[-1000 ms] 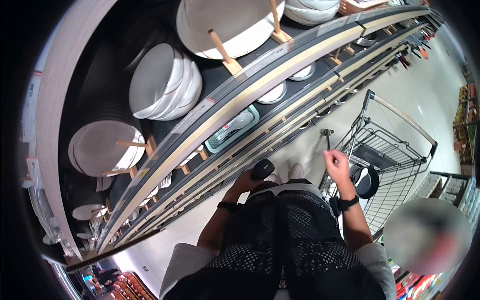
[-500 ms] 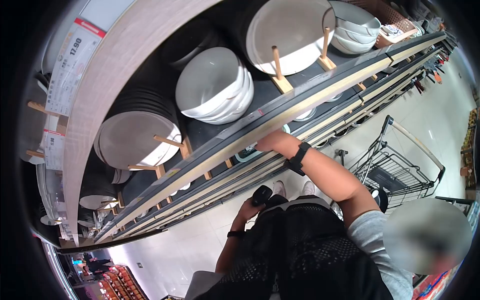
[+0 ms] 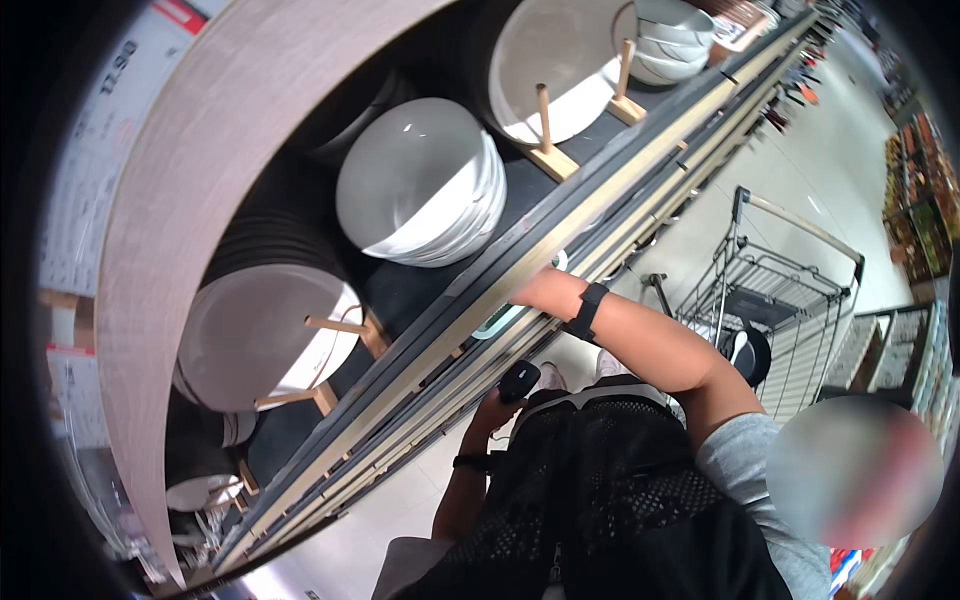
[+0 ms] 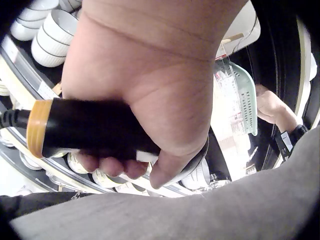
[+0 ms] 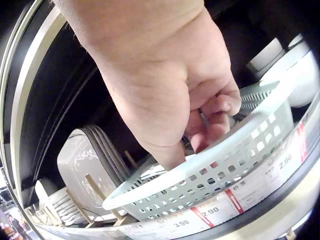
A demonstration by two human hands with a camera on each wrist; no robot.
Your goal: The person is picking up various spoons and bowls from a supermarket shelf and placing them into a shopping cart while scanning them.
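Observation:
My left hand (image 3: 495, 408) grips a black handheld device (image 3: 519, 380) in front of my chest; in the left wrist view the device (image 4: 85, 131) has an orange band at one end and my fingers (image 4: 112, 165) wrap round it. My right hand (image 5: 200, 110) reaches under the upper shelf into a pale green perforated basket (image 5: 240, 150). Its fingers (image 5: 215, 107) are curled and pinch a thin grey piece that I cannot identify. In the head view the shelf edge hides that hand, and only the forearm with a black wristband (image 3: 585, 312) shows beside the basket (image 3: 497, 322).
White bowls (image 3: 420, 185) and plates (image 3: 255, 335) stand on the upper shelf behind wooden pegs. More plates (image 5: 82, 160) stand left of the basket, with price tags (image 5: 210, 210) on the shelf rail. A wire shopping cart (image 3: 780, 290) holding a black pan (image 3: 745, 352) stands to my right.
The right hand left the space near the cart, went to the shelf and now reaches into the green basket. The left hand kept the black device. The head view tilted up.

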